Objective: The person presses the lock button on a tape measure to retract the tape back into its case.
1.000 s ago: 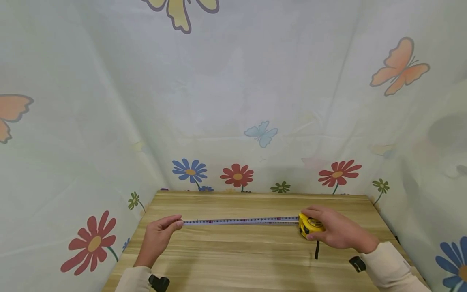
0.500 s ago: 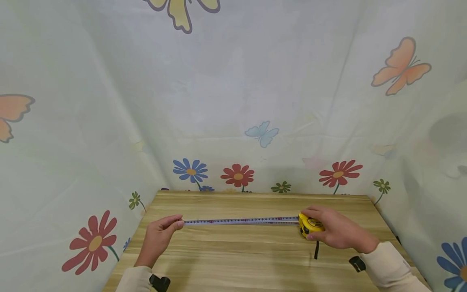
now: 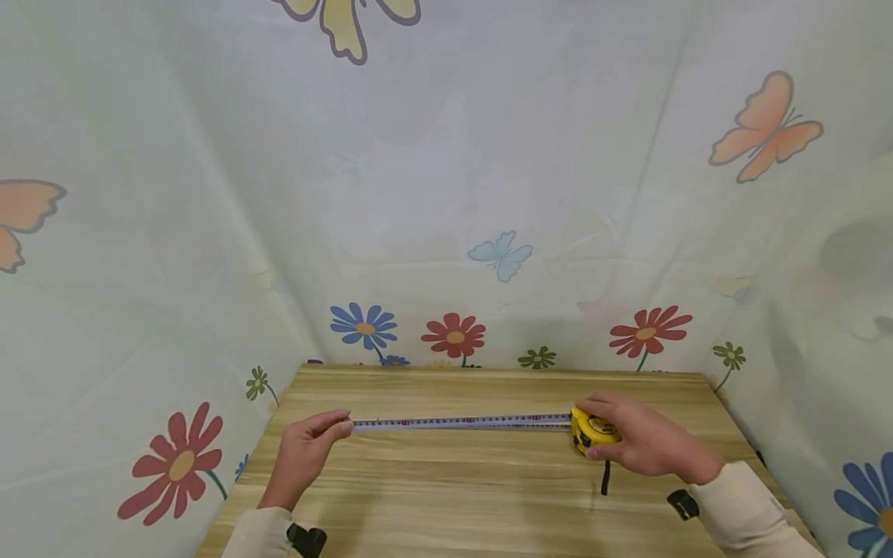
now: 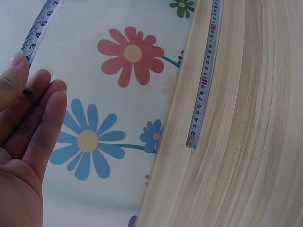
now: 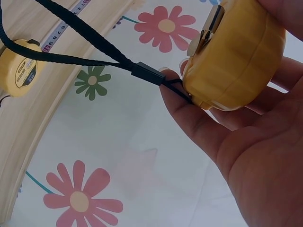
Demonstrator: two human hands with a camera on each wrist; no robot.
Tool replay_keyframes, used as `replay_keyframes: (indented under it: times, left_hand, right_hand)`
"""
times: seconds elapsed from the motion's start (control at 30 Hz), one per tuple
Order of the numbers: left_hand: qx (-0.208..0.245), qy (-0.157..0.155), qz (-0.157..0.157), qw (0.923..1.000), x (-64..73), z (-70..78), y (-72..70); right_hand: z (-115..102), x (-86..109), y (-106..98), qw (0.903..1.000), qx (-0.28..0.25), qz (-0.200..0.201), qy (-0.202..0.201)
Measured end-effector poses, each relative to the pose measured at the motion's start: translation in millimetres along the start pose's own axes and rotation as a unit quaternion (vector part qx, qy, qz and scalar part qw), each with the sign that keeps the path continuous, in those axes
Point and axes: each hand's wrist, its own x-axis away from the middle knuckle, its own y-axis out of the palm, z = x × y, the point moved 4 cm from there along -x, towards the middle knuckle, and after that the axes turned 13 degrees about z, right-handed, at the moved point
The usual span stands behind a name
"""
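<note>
In the head view my left hand (image 3: 303, 453) pinches the end of a tape measure's blade (image 3: 432, 423) between thumb and fingers. The blade runs straight across to the right. My right hand (image 3: 650, 438) grips its yellow case (image 5: 236, 61), from which a black wrist strap (image 5: 90, 38) hangs. Beneath, a second tape measure lies on the table: its drawn-out blade (image 4: 204, 80) shows in the left wrist view, its yellow case (image 5: 19, 68) in the right wrist view. From the head, the held tape measure largely hides it.
The wood-grain table (image 3: 453, 488) stands against pale curtains (image 3: 418, 170) printed with flowers and butterflies, which enclose it at the back and both sides. Dark devices sit at both wrists.
My left hand has shifted very slightly to the right with the blade end. The right hand and the case stay nearly still.
</note>
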Motion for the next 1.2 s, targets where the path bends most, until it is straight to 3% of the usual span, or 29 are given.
replay_keyframes:
  times: [1.2]
  left_hand:
    - [0.006, -0.013, -0.008, 0.9999, 1.0, 4.4, -0.2]
  right_hand:
    - [-2.1, -1.7, 0.7, 1.0000, 0.001, 0.000, -0.002]
